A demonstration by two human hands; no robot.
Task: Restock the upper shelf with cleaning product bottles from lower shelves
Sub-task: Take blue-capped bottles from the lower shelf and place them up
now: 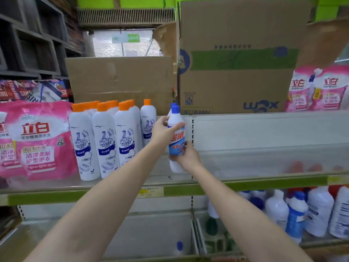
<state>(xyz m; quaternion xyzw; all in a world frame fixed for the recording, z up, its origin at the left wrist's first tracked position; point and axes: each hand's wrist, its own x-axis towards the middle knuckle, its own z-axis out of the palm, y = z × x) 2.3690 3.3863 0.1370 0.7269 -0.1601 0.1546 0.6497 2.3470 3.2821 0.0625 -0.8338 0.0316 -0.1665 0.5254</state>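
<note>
A white bottle with a blue cap and a blue-and-red label [176,138] is held upright over the upper shelf [132,183], just right of the orange-capped white bottles [105,140]. My left hand [162,129] grips its shoulder from the left. My right hand [187,156] grips its lower body from the right. A second blue cap peeks out right behind it. More blue-capped white bottles [294,212] stand on the lower shelf at the right.
Pink detergent bags [40,140] fill the upper shelf's left end, and more of them [319,87] sit higher at the right. Cardboard boxes [236,57] stand behind. A lone blue-capped bottle [179,246] lies in the lower left bay.
</note>
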